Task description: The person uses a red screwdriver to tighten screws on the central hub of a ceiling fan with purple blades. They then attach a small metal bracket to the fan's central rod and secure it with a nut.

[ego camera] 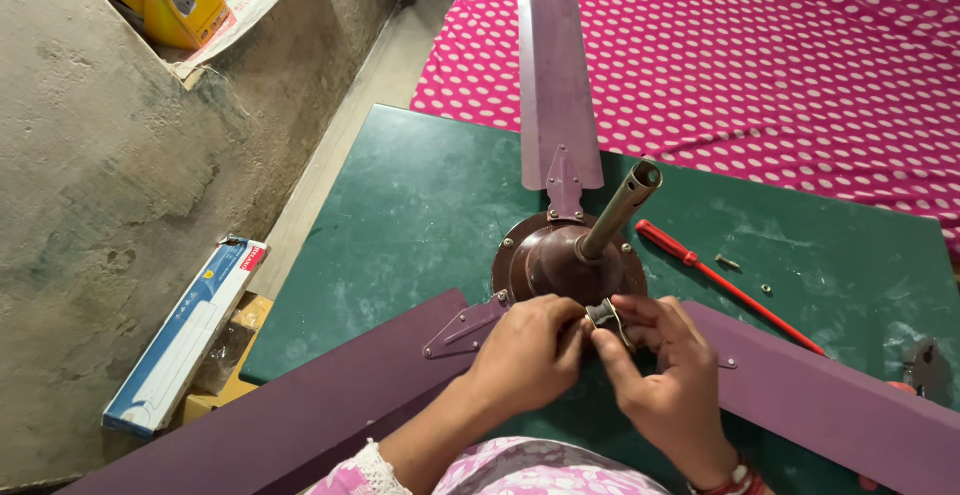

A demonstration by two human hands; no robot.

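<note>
Purple fan blades [555,65], green table [420,215], pink white-dotted cloth [800,65].

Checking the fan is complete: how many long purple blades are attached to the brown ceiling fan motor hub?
3: far blade pointing away over the spotted cloth, left blade toward the near left, right blade toward the near right. None seems hidden.

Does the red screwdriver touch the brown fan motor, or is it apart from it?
Apart. The head view shows the red screwdriver lying on the green table, bare surface between it and the brown fan motor.
</note>
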